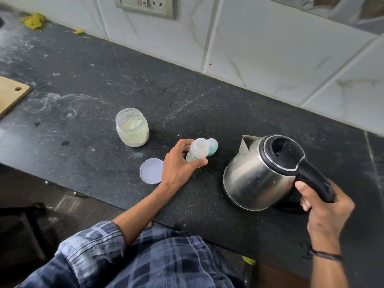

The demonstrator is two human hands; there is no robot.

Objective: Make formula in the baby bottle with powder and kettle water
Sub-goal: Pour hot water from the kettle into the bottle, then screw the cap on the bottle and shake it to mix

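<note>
Blue plaid shirt (145, 256), dark wristband (326, 254)

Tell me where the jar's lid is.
In the head view, the lid lies flat on the counter, in front of the powder jar, beside the left hand.

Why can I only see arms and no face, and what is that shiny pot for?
The camera sits on the person's head and looks down, so you see only their arms. There is just this one picture. The left hand holds a small open baby bottle. The right hand grips the black handle of the steel kettle, your shiny pot; the water for the milk should come from it. On the dark counter stand an open jar of pale powder, a round lid lying flat, and a teal cap just behind the bottle. A wooden board peeks in at the left.
</note>
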